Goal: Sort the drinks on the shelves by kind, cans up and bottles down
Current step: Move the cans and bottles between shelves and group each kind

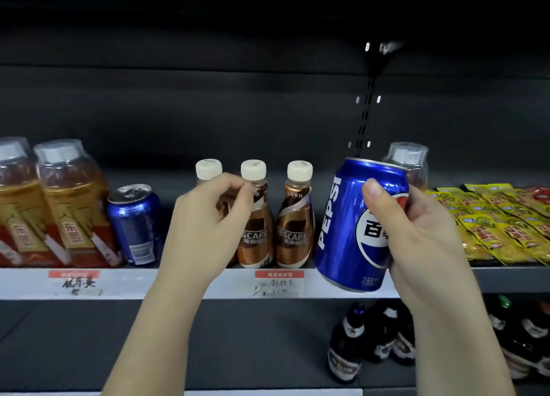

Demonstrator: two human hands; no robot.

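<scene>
My right hand (422, 241) grips a blue Pepsi can (345, 226), tilted, in front of the upper shelf's edge (29, 282). My left hand (208, 226) curls around the leftmost of three brown Nescafe bottles (209, 169); its body is hidden behind the hand. The other two Nescafe bottles (256, 232) (296, 229) stand beside it. A second blue can (135, 223) stands on the same shelf to the left, next to two large tea bottles (74, 205). Dark glass bottles (346, 345) stand on the lower shelf at right.
Yellow snack packets (500, 223) lie on the upper shelf at right, with another clear-capped bottle (412, 163) behind the held can. Price tags (279, 282) hang on the shelf edge. The lower shelf's left part (148, 336) is bare dark board.
</scene>
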